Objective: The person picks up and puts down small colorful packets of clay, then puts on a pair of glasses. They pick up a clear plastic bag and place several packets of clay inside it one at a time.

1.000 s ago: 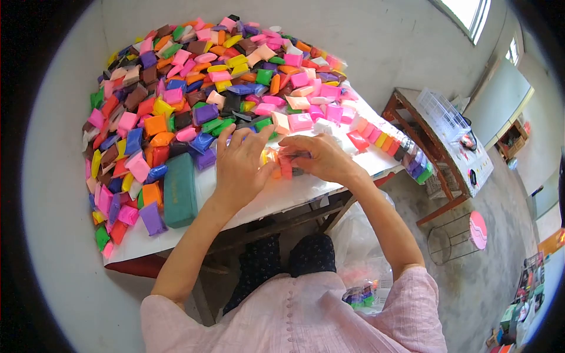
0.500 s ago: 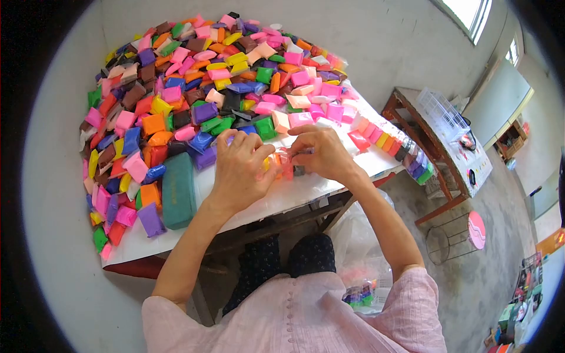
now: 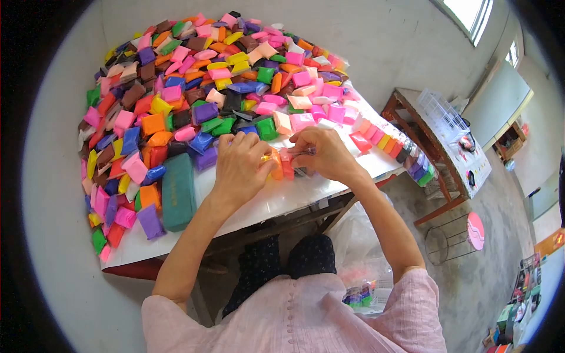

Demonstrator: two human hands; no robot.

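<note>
Between my two hands is a clear plastic bag with orange and red packets in it, low over the white table edge. My left hand is closed, thumb and fingers pinching the bag's left side by the orange packet. On the other side my right hand has its fingers curled together on the clear plastic; its fingertips are partly hidden. Just left of my left hand lies a dark green box-shaped block. A large heap of soft, coloured wrapped packets spreads beyond both hands.
Rows of coloured packets in clear plastic lie at the table's right end. A second table carries a white wire basket. A pink-topped stool stands on the floor. A clear bag with packets sits below the table edge.
My fingers have shifted slightly on the plastic, and the orange and red packets between them show more plainly. The heap and the green block stay where they were.
</note>
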